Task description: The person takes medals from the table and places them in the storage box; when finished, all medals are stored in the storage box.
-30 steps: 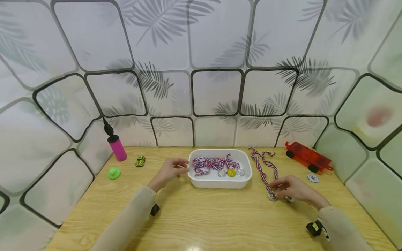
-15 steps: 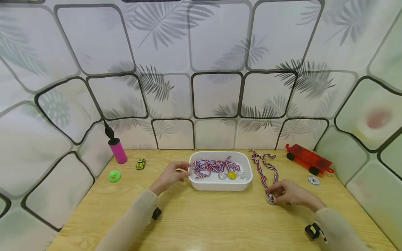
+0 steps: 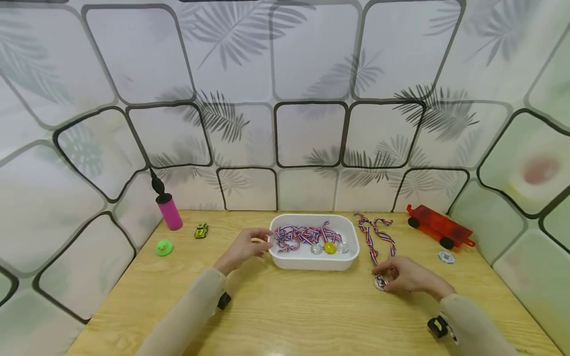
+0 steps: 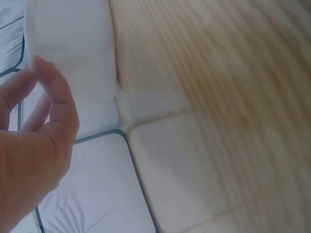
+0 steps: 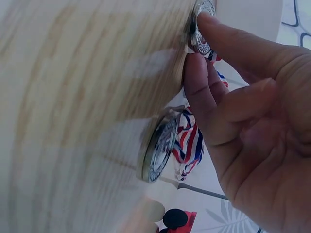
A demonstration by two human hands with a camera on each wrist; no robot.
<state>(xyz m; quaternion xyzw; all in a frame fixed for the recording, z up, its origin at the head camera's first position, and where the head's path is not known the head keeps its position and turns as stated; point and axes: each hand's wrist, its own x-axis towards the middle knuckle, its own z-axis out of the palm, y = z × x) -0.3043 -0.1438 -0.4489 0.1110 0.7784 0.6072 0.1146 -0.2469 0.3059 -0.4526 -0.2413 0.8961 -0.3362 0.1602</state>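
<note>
My left hand [image 3: 244, 249] is at the left end of a white plastic basin [image 3: 311, 263], thumb and fingers pinching its rim. Inside lie two silver medals, one of them the silver medal [image 3: 343, 247], and a gold medal [image 3: 330, 247], with striped ribbons bunched behind them. To the right of the basin my right hand [image 3: 411, 277] pinches a silver medal [image 3: 380, 283] low over the table, its red, white and blue ribbon [image 3: 368, 240] stretching toward the wall. A second silver medal [image 5: 161, 145] stands out under the palm in the right wrist view; the hand hides it from the head.
At the back right are a red toy trailer [image 3: 440, 226] and a poker chip [image 3: 447, 257]. A pink hand pump [image 3: 170, 212], a small green toy car [image 3: 201, 230] and a green rubber duck [image 3: 164, 247] stand at the left. A patterned curtain [image 3: 307, 133] encloses the table's back and sides.
My right hand has shifted slightly left, drawing the silver medal with it and covering the second medal in the head view. The left hand stays at the basin's rim.
</note>
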